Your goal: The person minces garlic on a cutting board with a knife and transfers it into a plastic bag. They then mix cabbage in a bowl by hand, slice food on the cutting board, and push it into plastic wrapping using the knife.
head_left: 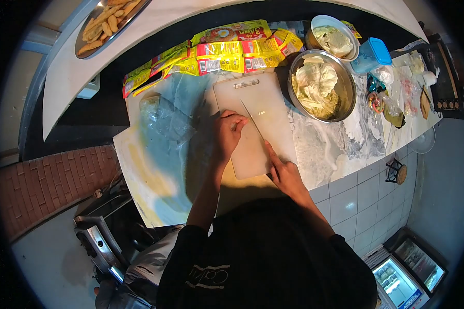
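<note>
On the marbled table lies a white cutting board (pixel 270 147) with a handle slot at its far end. My right hand (pixel 284 172) is wrapped round the handle of a knife (pixel 253 121), whose blade points away over the board. Left of the blade, my left hand (pixel 230 129) is above the board's left edge with its fingers pinched together; what they hold, if anything, is too small to name. A few small pale pieces (pixel 262 113) lie on the board to the right of the blade. Beyond the board's right side stands a steel bowl (pixel 350 92) with cabbage leaves (pixel 319 80).
Yellow noodle packets (pixel 219 56) line the table's back edge. Clear plastic (pixel 165 118) lies at the left. Another bowl (pixel 357 50), a blue container (pixel 371 55) and small bags (pixel 393 110) are at the right. A tray of fried food (pixel 105 26) sits on the upper shelf.
</note>
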Demonstrator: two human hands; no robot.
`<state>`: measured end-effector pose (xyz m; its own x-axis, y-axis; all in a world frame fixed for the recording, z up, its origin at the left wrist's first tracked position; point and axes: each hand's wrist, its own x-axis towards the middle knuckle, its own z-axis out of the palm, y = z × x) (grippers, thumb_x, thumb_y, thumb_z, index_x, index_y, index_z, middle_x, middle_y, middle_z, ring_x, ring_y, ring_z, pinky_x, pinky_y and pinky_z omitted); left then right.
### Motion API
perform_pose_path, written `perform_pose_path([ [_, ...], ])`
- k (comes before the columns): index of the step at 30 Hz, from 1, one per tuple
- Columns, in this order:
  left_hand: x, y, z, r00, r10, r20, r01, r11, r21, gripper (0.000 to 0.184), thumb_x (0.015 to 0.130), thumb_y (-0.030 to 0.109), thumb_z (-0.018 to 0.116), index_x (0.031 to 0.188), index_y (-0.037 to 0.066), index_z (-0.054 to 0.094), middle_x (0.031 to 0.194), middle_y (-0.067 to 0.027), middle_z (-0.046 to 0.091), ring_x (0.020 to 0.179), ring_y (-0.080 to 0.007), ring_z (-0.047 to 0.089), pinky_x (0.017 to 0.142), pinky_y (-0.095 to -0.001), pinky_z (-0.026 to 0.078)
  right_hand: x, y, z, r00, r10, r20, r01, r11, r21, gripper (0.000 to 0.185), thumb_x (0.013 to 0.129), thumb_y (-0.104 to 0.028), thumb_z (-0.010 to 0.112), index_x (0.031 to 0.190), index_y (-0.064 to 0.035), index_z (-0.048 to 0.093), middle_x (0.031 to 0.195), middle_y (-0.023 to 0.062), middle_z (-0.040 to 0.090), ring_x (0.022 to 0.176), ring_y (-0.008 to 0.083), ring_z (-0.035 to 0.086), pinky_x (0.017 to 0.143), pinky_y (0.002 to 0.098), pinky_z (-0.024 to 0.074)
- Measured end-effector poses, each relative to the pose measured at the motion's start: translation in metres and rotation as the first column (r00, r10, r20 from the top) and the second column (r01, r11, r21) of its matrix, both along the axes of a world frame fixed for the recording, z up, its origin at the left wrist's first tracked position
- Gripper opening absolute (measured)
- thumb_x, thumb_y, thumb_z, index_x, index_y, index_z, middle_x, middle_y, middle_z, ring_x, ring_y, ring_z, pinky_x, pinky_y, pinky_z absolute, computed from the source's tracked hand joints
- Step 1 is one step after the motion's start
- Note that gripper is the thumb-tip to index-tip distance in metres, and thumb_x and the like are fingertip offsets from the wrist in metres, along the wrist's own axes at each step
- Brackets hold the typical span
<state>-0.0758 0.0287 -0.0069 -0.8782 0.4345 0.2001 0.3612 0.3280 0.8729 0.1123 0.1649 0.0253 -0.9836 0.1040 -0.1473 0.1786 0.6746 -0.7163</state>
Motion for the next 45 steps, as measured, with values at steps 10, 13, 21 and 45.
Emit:
perform_pose_path([
  [10, 0.001, 0.0, 0.002, 1.0, -0.013, 0.006, 0.013, 1.0, -0.013, 0.01, 0.078, -0.001, 0.076, 0.089, 0.0, 0.074, 0.087, -0.0131, 0.067, 0.077, -0.0271, 0.067, 0.068, -0.0337, 0.052, -0.009, -0.001, 0.014, 1.0, -0.003, 0.01, 0.003, 0.999, -0.045, 0.082, 0.084, 0.001, 0.058, 0.157, -0.0122, 0.022, 0.076, 0.0257, 0.062, 0.066, 0.0454, 0.06, 0.067, 0.0539, 0.0503],
  [13, 0.001, -0.002, 0.003, 1.0, -0.008, -0.014, 0.008, 1.0, -0.02, 0.011, 0.079, 0.0, 0.076, 0.089, 0.0, 0.074, 0.087, -0.0134, 0.067, 0.078, -0.0278, 0.066, 0.07, -0.034, 0.052, -0.013, -0.004, 0.011, 0.999, -0.032, 0.042, 0.034, 0.998, -0.052, 0.082, 0.085, 0.002, 0.057, 0.157, -0.0124, 0.023, 0.078, 0.0269, 0.062, 0.066, 0.0461, 0.06, 0.067, 0.0544, 0.0494],
  [21, 0.002, -0.001, 0.015, 0.983, -0.026, -0.183, 0.01, 0.996, -0.086, 0.009, 0.08, 0.0, 0.074, 0.089, 0.0, 0.073, 0.087, -0.0129, 0.063, 0.077, -0.0304, 0.064, 0.068, -0.0368, 0.05, 0.013, 0.0, 0.011, 0.996, -0.075, 0.038, 0.076, 0.996, -0.05, 0.083, 0.084, 0.002, 0.057, 0.158, -0.0152, 0.022, 0.075, 0.0259, 0.062, 0.068, 0.0464, 0.061, 0.066, 0.0535, 0.0495],
  [45, 0.011, -0.017, 0.007, 0.976, -0.035, -0.215, 0.009, 0.993, -0.119, 0.014, 0.077, 0.003, 0.074, 0.09, 0.006, 0.076, 0.085, -0.0079, 0.069, 0.079, -0.0279, 0.062, 0.073, -0.038, 0.049, 0.0, -0.01, 0.016, 1.0, 0.004, -0.023, -0.004, 1.0, 0.024, 0.084, 0.082, 0.002, 0.062, 0.156, -0.0129, 0.027, 0.096, 0.0218, 0.057, 0.073, 0.0394, 0.061, 0.067, 0.0471, 0.053],
])
